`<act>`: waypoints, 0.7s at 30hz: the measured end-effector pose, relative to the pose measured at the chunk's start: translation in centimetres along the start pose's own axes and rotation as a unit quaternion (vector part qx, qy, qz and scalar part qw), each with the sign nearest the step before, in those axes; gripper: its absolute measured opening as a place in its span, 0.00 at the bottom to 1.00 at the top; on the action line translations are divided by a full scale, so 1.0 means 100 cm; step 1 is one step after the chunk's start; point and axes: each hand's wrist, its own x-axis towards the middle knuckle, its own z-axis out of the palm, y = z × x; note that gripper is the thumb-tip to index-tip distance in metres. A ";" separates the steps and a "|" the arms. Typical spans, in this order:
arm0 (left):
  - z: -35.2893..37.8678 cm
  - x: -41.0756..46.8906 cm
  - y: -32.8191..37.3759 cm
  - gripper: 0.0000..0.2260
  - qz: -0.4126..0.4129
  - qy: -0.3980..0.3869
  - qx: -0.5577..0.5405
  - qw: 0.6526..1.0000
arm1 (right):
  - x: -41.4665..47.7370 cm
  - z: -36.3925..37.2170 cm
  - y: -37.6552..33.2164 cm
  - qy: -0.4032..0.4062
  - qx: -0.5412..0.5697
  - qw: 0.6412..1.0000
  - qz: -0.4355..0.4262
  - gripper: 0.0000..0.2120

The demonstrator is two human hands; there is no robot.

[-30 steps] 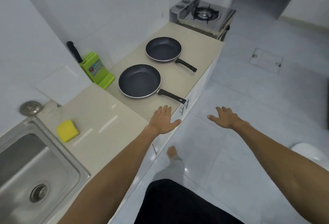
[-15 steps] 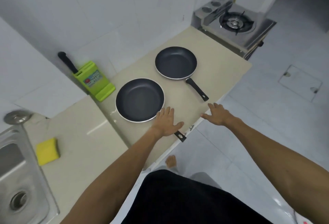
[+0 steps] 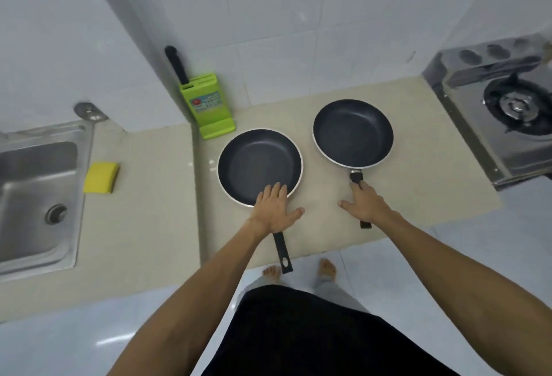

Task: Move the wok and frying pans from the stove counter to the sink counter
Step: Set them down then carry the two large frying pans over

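Note:
Two black frying pans sit on the beige stove counter (image 3: 424, 184). The left pan (image 3: 257, 163) has its handle pointing toward me over the counter's front edge. My left hand (image 3: 276, 208) lies flat over that handle where it meets the pan, fingers spread onto the rim. The right pan (image 3: 352, 133) stands farther right, handle toward me. My right hand (image 3: 366, 205) hovers over its handle, fingers apart, covering the middle of it. Neither hand is closed around a handle. No wok is in view.
A steel sink (image 3: 35, 196) is set in the counter at the left, with a yellow sponge (image 3: 101, 177) beside it. A green knife block (image 3: 207, 106) with a black-handled knife stands at the wall. A gas stove (image 3: 507, 112) is at the right.
I have stepped up to face the counter squarely. Both hands moved forward from the counter's edge to above the two pan handles. The pans have not moved.

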 end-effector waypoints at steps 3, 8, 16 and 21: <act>0.016 -0.007 0.008 0.40 -0.049 -0.008 -0.014 0.999 | 0.015 -0.003 0.009 -0.009 -0.013 1.000 -0.010 0.34; 0.060 -0.028 0.027 0.38 -0.111 -0.009 -0.049 0.993 | 0.023 0.002 0.042 -0.011 -0.026 1.000 -0.009 0.31; 0.111 -0.054 0.036 0.28 -0.271 0.063 -0.149 0.949 | 0.035 0.038 0.077 -0.017 0.070 0.997 -0.005 0.32; 0.127 -0.053 0.035 0.31 -0.293 0.080 -0.244 0.921 | 0.043 0.050 0.080 0.021 0.125 0.992 -0.002 0.29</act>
